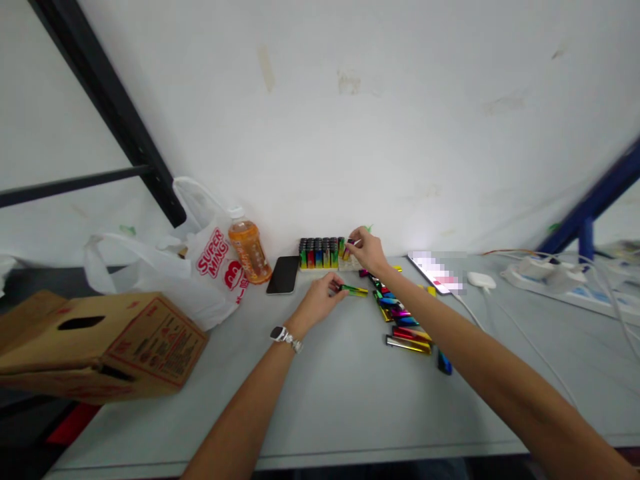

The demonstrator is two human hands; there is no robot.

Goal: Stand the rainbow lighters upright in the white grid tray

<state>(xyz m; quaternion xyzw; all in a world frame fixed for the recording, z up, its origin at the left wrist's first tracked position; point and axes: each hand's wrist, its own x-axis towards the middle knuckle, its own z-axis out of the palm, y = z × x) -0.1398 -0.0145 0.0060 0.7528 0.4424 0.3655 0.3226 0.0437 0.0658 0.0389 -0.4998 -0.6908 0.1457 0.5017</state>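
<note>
My left hand, with a watch on its wrist, pinches one end of a green-yellow lighter that lies nearly level just above the table. Farther back, my right hand has its fingers closed on a purple-yellow lighter at the right part of a pale tray. Upright lighters with dark tops fill the tray's left part in rows. Beside and partly behind my right forearm lies a loose pile of shiny coloured lighters.
A black phone lies left of the tray, near an orange drink bottle, a white plastic bag and a cardboard box. At the right are a lit phone, a white charger, cables and a power strip.
</note>
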